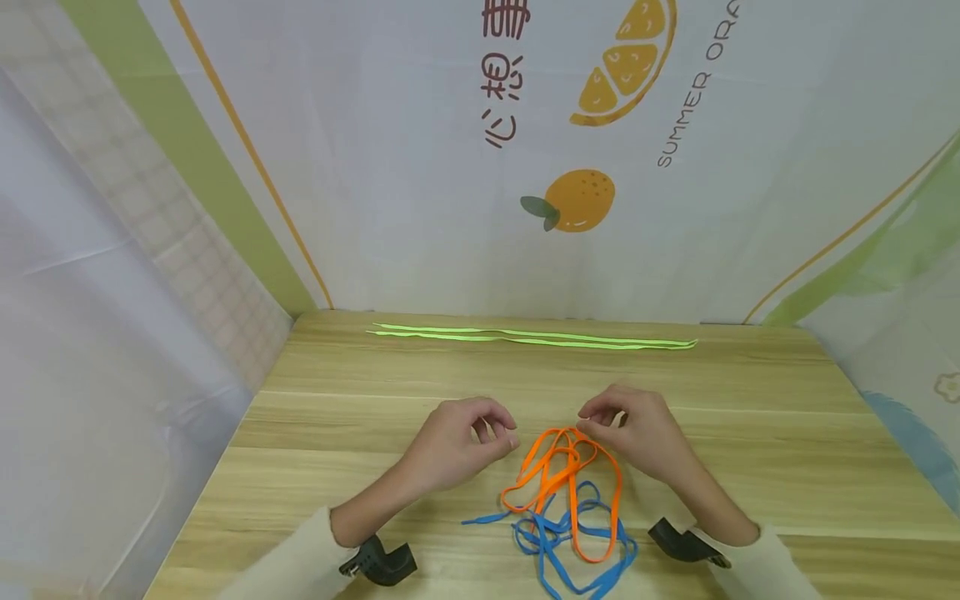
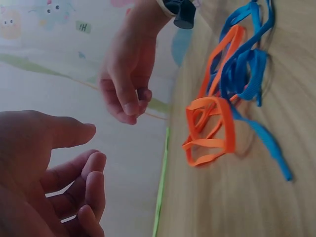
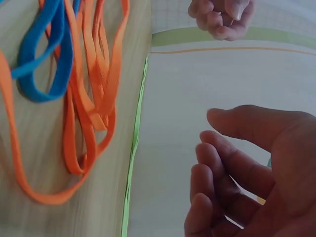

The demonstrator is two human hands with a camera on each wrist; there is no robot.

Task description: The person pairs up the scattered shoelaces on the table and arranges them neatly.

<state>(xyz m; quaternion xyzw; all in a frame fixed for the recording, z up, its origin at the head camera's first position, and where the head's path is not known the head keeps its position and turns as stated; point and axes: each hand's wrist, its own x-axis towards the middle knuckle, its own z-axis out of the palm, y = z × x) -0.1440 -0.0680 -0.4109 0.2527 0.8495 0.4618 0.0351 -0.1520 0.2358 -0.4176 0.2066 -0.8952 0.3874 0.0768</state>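
An orange shoelace [image 1: 551,483] lies in loose loops on the wooden table, partly over a tangled blue shoelace [image 1: 617,571]. Left of the orange loops hovers my left hand [image 1: 461,442], its fingers loosely bent. In the left wrist view a gap shows between its thumb [image 2: 74,132] and forefinger, with nothing held. On the other side, my right hand [image 1: 633,429] is above the far right end of the orange lace. The right wrist view shows its relaxed fingers [image 3: 210,160] just below the thumb, holding nothing, with the orange loops [image 3: 113,64] away on the table.
A bright green shoelace [image 1: 637,342] lies doubled and straight along the table's back edge. Behind it hangs a white curtain [image 1: 420,208] with orange prints, and more cloth hangs at both sides. Each wrist wears a black camera mount [image 1: 386,565].
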